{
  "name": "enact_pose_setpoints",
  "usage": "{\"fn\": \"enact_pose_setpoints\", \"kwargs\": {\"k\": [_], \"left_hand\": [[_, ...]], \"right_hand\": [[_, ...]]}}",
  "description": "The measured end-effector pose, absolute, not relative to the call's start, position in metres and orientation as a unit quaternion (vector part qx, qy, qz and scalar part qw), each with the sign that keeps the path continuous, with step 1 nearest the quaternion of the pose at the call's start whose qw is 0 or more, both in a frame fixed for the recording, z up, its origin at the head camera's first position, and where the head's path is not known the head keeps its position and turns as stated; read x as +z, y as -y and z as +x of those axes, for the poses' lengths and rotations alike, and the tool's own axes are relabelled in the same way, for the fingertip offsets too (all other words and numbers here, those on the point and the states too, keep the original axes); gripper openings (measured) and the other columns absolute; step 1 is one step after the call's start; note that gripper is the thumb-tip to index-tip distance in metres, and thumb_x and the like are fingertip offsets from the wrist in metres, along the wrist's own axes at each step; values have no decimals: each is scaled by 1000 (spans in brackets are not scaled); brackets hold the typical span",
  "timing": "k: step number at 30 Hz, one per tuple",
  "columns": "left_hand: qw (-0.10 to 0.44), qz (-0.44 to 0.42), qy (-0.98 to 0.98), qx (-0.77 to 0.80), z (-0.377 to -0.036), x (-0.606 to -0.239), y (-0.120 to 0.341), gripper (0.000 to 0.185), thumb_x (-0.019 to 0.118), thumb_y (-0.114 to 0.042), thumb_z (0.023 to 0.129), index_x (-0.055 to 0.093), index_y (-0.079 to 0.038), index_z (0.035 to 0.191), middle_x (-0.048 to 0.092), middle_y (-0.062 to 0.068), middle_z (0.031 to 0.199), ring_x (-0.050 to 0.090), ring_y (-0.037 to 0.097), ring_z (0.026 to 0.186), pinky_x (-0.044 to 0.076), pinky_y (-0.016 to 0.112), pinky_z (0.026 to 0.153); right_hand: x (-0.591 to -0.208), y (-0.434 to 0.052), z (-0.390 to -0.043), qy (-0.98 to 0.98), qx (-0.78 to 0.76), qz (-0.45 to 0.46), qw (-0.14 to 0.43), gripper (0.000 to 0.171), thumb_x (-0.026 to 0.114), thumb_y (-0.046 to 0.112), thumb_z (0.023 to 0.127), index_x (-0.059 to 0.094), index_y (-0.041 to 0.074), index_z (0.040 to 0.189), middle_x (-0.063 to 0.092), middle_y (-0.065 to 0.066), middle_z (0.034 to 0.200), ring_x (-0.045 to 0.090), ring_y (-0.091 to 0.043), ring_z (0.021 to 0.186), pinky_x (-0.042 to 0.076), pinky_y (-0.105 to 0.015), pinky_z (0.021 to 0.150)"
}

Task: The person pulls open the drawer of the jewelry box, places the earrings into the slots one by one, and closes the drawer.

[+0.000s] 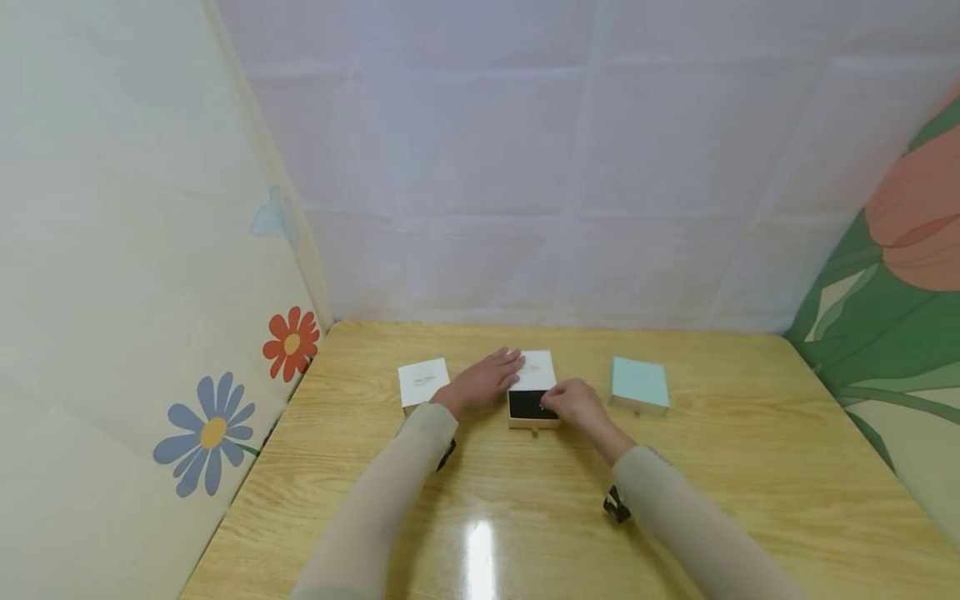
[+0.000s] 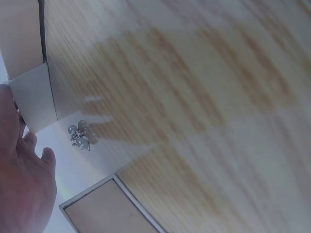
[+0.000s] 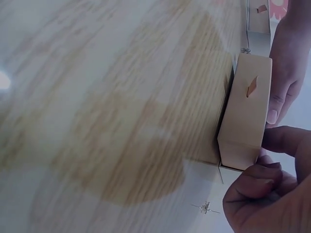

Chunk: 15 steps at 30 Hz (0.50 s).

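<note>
A white box (image 1: 536, 367) stands mid-table with its beige drawer (image 3: 245, 116) pulled out toward me, showing a black lining (image 1: 523, 405). My left hand (image 1: 483, 379) rests its fingers on the left side of the box top. At the drawer's right side, my right hand (image 1: 577, 402) has its thumb and forefinger pinched over the lining, with a small shiny piece at the tips; its kind is too small to tell. Left of the box, a pearl jewelry piece (image 2: 80, 136) lies on the table. A snowflake-shaped jewelry piece (image 3: 205, 208) lies to the right of the drawer.
Another white box (image 1: 422, 380) sits to the left, partly behind my left forearm. A pale turquoise box (image 1: 639, 383) stands to the right, its drawer pushed in. All are on a wood-grain table (image 1: 555, 517), with a white cloth wall (image 1: 480, 192) behind.
</note>
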<state>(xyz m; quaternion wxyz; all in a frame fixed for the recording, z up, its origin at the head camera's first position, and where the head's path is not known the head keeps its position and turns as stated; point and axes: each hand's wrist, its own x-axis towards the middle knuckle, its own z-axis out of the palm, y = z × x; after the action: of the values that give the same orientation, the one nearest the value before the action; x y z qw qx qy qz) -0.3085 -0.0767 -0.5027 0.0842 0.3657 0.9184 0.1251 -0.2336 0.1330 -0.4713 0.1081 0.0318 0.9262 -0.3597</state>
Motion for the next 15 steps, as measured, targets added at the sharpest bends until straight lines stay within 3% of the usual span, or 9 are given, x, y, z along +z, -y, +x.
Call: {"fn": "enact_pose_setpoints", "kwargs": {"k": [8, 15], "left_hand": [[71, 375, -917, 116, -303, -493, 77, 53, 26, -33, 113, 23, -12, 162, 18, 7, 169, 11, 30, 157, 13, 40, 128], [75, 371, -918, 117, -302, -492, 77, 54, 26, -34, 113, 22, -13, 162, 17, 6, 169, 10, 29, 157, 12, 39, 128]], "right_hand": [[-470, -132, -231, -934, -339, 20, 106, 22, 64, 19, 95, 78, 3, 104, 73, -6, 92, 58, -18, 72, 50, -29, 62], [-472, -132, -229, -938, -332, 8, 99, 19, 66, 19, 97, 79, 6, 104, 75, -7, 101, 60, -18, 75, 52, -30, 64]]}}
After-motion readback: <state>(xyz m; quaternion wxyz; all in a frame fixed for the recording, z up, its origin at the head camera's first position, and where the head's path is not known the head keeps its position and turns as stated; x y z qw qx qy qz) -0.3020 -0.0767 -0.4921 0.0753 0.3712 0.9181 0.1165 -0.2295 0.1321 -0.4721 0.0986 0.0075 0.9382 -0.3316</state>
